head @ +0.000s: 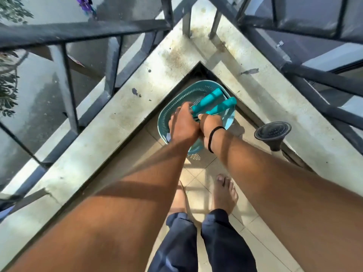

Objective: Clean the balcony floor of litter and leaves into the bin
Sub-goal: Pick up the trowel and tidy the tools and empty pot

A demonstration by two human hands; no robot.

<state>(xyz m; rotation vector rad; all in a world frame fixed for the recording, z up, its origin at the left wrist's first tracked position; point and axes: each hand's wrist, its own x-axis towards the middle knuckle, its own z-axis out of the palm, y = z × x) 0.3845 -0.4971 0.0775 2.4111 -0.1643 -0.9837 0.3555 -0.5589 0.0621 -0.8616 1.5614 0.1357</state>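
A teal perforated bin (177, 107) stands on the tiled floor in the balcony's corner. Both of my hands are over its mouth. My left hand (183, 125) grips one teal handle (207, 98), which points up and to the right. My right hand (211, 122), with a black band on the wrist, grips a second teal handle (224, 106) lying alongside the first. A pale blue flat part (230, 119), possibly a dustpan, shows below the right hand inside the bin. What lies in the bin is hidden by my hands.
A grey concrete ledge (121, 118) with dark metal railings (82, 30) closes the corner on both sides. A black funnel-shaped sprinkler head (273, 134) rests at the right ledge. My bare feet (224, 193) stand on the beige tiles (196, 173) behind the bin.
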